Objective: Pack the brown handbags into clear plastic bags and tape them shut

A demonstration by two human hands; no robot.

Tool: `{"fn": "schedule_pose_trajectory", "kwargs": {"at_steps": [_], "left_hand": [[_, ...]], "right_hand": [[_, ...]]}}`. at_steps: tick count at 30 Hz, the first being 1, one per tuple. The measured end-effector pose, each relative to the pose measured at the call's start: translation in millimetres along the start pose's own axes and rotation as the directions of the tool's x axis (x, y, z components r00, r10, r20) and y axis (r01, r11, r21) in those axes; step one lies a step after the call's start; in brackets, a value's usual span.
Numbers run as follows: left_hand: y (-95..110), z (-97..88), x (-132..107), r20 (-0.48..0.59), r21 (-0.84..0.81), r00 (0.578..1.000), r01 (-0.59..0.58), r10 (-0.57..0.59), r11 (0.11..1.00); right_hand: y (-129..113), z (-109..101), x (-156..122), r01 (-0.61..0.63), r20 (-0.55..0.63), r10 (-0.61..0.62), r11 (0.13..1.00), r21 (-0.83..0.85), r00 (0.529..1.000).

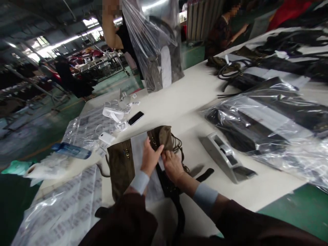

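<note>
An olive-brown bag (120,167) with metal buckles and dark straps lies on the white table in front of me. A pale paper strip (139,147) runs along its middle. My left hand (151,157) rests over the strip, fingers stretched and thumb pointing towards the right hand. My right hand (173,165) has its fingers curled at the bag's right part, just below a bulging brown flap (166,136). They press on the bag's edge there, with the fingertips partly hidden. Black straps trail towards me and to the right.
A grey tape dispenser (227,157) stands to the right, beside plastic-wrapped bags (261,119). Leftward lie a black phone (135,118), tags (112,113), a blue bottle (73,151) and printed plastic bags (69,201). Across the table, a person's arm (111,30) holds up a bagged item (159,51).
</note>
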State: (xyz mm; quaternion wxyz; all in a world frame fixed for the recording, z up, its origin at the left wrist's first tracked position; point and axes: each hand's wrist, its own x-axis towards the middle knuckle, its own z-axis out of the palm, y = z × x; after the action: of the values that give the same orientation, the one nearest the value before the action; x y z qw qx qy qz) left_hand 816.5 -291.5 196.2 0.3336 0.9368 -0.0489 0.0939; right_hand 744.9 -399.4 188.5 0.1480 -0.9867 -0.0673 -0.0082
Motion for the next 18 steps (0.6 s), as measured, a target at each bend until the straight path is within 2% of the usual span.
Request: {"fn": "schedule_pose_trajectory", "kwargs": {"at_steps": [2, 4, 6, 8, 9, 10, 11, 13, 14, 15, 16, 18], "left_hand": [[24.3, 28.7, 22.0, 0.071, 0.037, 0.994, 0.086, -0.088, 0.996], [30.2, 41.0, 30.1, 0.114, 0.088, 0.981, 0.146, -0.156, 0.985], [25.7, 35.8, 26.8, 0.110, 0.049, 0.985, 0.126, -0.131, 0.991], [20.1, 19.4, 17.3, 0.064, -0.050, 0.996, 0.058, -0.055, 0.997], [18.8, 9.8, 11.8, 0.041, -0.089, 0.999, 0.037, -0.034, 0.995], [18.9, 0.6, 6.6, 0.020, -0.107, 0.999, 0.029, -0.027, 0.994], [20.1, -7.6, 1.7, 0.007, -0.106, 1.000, 0.030, -0.029, 0.994], [24.4, -19.9, -6.1, -0.013, -0.081, 0.999, 0.045, -0.046, 0.996], [26.7, -24.1, -8.9, -0.018, -0.079, 0.998, 0.054, -0.055, 0.995], [28.3, -27.5, -10.7, -0.010, -0.091, 0.998, 0.062, -0.063, 0.994], [29.1, -30.3, -11.1, 0.019, -0.123, 0.997, 0.073, -0.072, 0.990], [27.2, -34.3, -6.3, 0.099, -0.224, 0.991, 0.106, -0.085, 0.969]], "right_hand": [[-4.0, -4.0, -4.9, 0.023, 0.056, -0.030, 0.993, 0.116, 0.998], [12.2, -4.7, -5.3, -0.011, 0.043, -0.003, 0.939, 0.344, 0.999], [44.6, -3.5, 1.8, -0.152, 0.010, 0.182, 0.788, 0.597, 0.983], [80.0, -0.6, 16.3, -0.327, 0.105, 0.393, 0.556, 0.764, 0.914], [93.9, 1.5, 25.4, -0.387, 0.174, 0.438, 0.462, 0.798, 0.882], [103.4, 3.9, 34.9, -0.410, 0.233, 0.425, 0.392, 0.824, 0.875], [107.7, 6.5, 44.2, -0.397, 0.274, 0.360, 0.334, 0.855, 0.892], [103.0, 10.9, 60.0, -0.329, 0.297, 0.165, 0.227, 0.917, 0.941], [96.1, 12.3, 66.1, -0.304, 0.293, 0.085, 0.206, 0.930, 0.952], [88.2, 12.9, 70.7, -0.289, 0.286, 0.045, 0.230, 0.929, 0.957], [80.7, 12.9, 74.2, -0.282, 0.280, 0.049, 0.292, 0.914, 0.959], [70.3, 11.0, 78.3, -0.296, 0.248, 0.163, 0.477, 0.828, 0.955]]}}
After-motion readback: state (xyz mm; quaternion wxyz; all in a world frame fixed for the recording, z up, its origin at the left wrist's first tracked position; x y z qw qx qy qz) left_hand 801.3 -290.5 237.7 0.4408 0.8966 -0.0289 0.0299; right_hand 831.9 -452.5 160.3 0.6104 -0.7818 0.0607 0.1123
